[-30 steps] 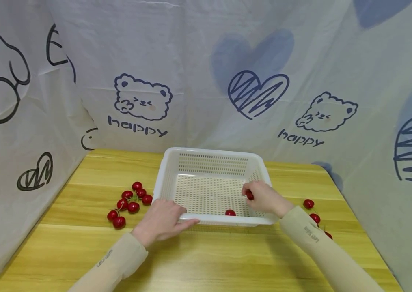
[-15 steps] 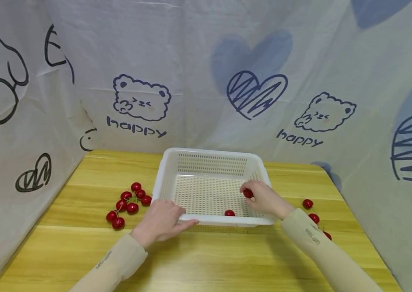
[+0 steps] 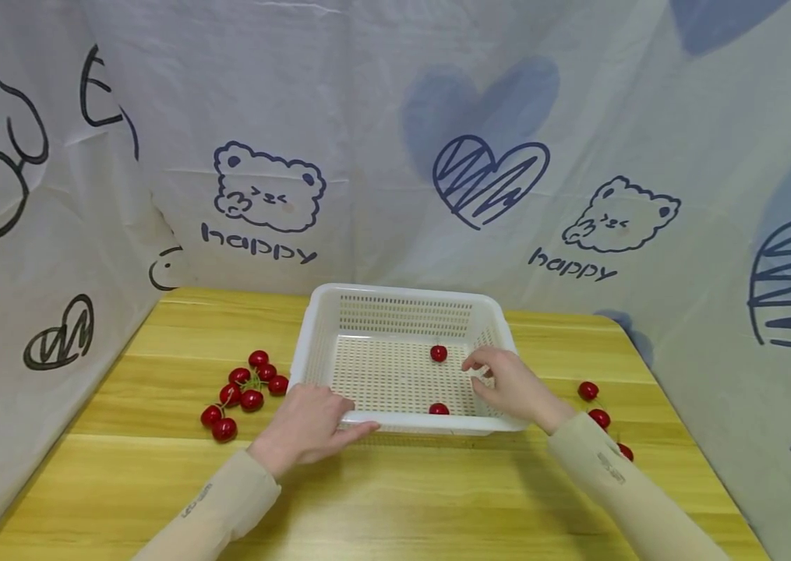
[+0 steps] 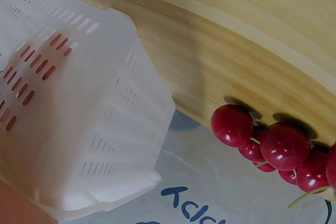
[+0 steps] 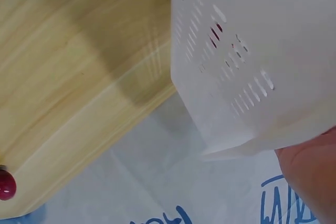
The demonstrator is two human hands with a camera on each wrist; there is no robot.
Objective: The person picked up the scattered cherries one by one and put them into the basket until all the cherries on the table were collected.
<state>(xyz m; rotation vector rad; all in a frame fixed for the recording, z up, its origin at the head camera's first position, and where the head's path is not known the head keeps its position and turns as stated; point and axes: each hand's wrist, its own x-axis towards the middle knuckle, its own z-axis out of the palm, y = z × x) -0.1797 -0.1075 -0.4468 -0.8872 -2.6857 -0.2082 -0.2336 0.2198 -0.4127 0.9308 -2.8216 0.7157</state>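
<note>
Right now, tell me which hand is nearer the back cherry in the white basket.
Right. The right hand is just right of the back cherry, not touching it; the left hand is farther off, at the near left corner of the basket.

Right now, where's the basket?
Head view: the white basket stands on the table between the left cherries and right cherries, left hand at its near-left corner.

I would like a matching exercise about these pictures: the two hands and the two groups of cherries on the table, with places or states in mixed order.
1. Left hand
2. Right hand
3. Larger cherry group
4. Smaller cherry group

A. On the table, right of the basket
B. Gripping the basket's near rim
C. On the table, left of the basket
D. Over the basket, holding nothing

Pairs: 1-B, 2-D, 3-C, 4-A
</note>
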